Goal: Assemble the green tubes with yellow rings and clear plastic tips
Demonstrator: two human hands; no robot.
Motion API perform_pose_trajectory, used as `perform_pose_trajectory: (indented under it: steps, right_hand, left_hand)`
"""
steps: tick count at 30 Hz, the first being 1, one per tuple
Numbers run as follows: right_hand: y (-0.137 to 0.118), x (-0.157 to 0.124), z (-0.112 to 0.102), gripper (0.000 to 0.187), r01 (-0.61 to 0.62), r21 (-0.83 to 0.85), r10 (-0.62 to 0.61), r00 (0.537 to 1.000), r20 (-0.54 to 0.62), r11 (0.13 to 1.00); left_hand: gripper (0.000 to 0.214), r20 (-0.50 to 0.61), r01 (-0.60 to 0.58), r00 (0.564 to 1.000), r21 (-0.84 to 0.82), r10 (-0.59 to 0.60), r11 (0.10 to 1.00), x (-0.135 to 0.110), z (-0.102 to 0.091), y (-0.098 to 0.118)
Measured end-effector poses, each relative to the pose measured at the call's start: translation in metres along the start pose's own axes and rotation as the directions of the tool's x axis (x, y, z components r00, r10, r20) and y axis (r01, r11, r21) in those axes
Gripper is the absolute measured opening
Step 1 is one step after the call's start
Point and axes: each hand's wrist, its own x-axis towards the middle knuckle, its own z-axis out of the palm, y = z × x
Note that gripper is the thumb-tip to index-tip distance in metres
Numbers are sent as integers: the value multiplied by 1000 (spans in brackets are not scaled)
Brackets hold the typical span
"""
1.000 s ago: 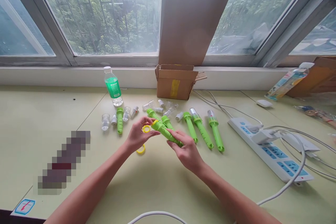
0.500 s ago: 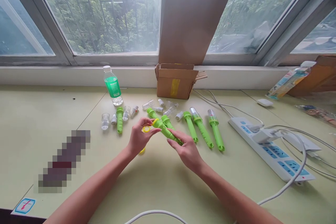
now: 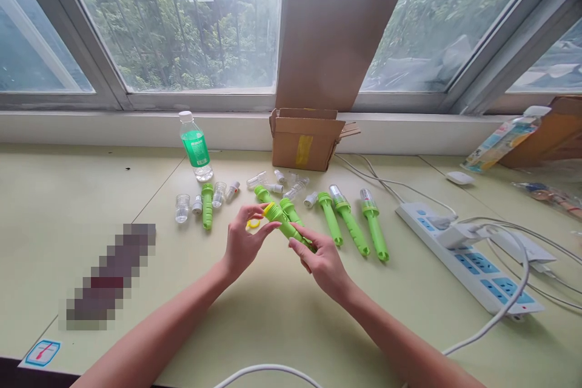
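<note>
My right hand is closed around the lower part of a green flashlight handle, held tilted above the table. At its upper left end, a yellow ring is pinched by the fingertips of my left hand, against the threaded mouth. Another yellow ring shows behind my left fingers. Beyond the held piece lie two more green handles, one farther back and one partly hidden. To the right are a bare green handle and two with clear tops, the nearer-centre one and the outer one.
Clear caps, small white lamp pieces and a green handle are at left. Behind stand a water bottle and a cardboard box. A power strip with cables occupies the right side.
My left fingers have shifted slightly at the handle's mouth, with the yellow ring there. A yellow ring seen below my left hand before is now hidden. My right hand keeps its grip.
</note>
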Motion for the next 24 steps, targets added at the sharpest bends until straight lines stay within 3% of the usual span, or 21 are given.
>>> perform_pose_trajectory:
  steps: [7,13,24]
  right_hand:
    - [-2,-2,2,29,14,16,-15,1000,24,1000]
    - [-7,-5,8,27,63,-56,-63,998,-11,996]
    - [-2,-5,11,25,65,-62,-66,998,-12,996]
  left_hand:
    - [40,100,-15,995,-11,16,1000,2,-1,3]
    - [34,81,100,992,-18,-98,995,-4,4,0]
    - [36,79,148,986,-22,-146,989,-3,5,-4]
